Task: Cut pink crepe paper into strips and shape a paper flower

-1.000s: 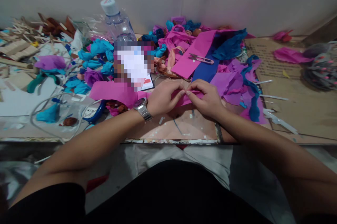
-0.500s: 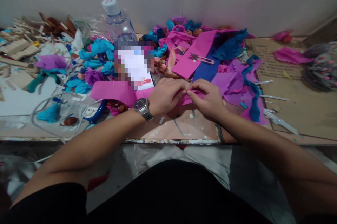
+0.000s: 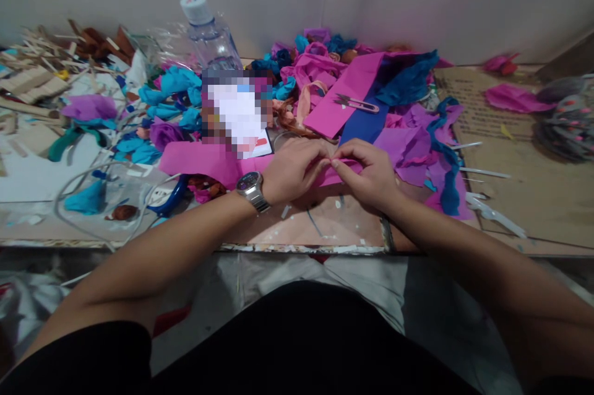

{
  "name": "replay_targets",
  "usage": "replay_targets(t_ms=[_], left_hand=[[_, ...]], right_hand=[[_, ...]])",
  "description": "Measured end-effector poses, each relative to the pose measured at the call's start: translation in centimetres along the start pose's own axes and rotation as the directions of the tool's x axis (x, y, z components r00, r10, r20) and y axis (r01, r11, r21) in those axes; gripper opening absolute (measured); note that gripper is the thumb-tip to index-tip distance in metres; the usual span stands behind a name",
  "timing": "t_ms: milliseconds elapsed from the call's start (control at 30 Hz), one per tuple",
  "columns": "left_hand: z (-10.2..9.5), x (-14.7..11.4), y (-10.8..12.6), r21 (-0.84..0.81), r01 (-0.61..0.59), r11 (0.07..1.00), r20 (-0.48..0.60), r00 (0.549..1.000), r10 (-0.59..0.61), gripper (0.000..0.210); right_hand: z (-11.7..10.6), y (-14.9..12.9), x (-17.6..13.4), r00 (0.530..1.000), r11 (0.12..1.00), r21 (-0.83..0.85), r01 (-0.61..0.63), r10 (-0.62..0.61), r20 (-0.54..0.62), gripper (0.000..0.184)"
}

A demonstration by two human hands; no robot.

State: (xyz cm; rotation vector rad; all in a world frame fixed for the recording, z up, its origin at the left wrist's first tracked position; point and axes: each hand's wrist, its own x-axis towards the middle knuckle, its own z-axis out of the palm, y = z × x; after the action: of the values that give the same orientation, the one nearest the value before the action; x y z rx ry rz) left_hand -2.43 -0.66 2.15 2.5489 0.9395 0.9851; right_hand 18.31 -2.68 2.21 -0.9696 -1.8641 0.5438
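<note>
My left hand (image 3: 297, 169), with a watch (image 3: 250, 187) on its wrist, and my right hand (image 3: 369, 173) meet over the table's front part. Thumbs and fingertips of both pinch a pink crepe paper piece (image 3: 335, 177), partly hidden behind the fingers. To the left lies a wider pink paper strip (image 3: 199, 163); whether it joins the pinched piece cannot be seen under my hand. Beyond my hands, pink-handled thread snips (image 3: 356, 104) rest across a folded pink sheet (image 3: 346, 95) and a dark blue sheet (image 3: 366, 122). A phone (image 3: 255, 146), partly blurred out, lies behind my left hand.
A capped clear bottle (image 3: 213, 45) stands behind the phone. Crumpled blue paper (image 3: 174, 85) and wood sticks (image 3: 32, 79) cover the left. A white cable (image 3: 60, 190) loops near a blue tape measure-like object (image 3: 167, 195). Cardboard (image 3: 524, 178) lies right.
My hands stay pinched on the pink crepe paper in nearly the same place. The view has shifted very slightly; nothing else has visibly moved.
</note>
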Motion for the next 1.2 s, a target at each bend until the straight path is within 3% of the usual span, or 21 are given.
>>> replay_targets(t_ms=[267, 700, 1033, 1200], left_hand=[[0.01, 0.00, 0.17, 0.019, -0.024, 1.000, -0.051, 0.998, 0.025, 0.032], [0.04, -0.04, -0.11, 0.078, -0.072, 0.994, -0.072, 0.994, 0.078, 0.029], [-0.04, 0.04, -0.35, 0.087, -0.086, 0.993, -0.045, 0.995, 0.090, 0.031], [-0.03, -0.01, -0.18, 0.091, -0.099, 0.991, -0.038, 0.994, 0.103, 0.027]], right_hand=[[-0.04, 0.12, -0.12, 0.997, 0.997, -0.058, 0.055, -0.052, 0.048, 0.008], [-0.06, 0.03, -0.04, 0.993, 0.998, 0.028, -0.049, 0.045, 0.108, 0.013], [-0.44, 0.13, -0.03, 0.991, 0.998, -0.052, 0.021, -0.014, 0.135, 0.014], [-0.05, 0.22, -0.07, 0.975, 0.997, -0.007, -0.072, 0.072, 0.210, 0.017]])
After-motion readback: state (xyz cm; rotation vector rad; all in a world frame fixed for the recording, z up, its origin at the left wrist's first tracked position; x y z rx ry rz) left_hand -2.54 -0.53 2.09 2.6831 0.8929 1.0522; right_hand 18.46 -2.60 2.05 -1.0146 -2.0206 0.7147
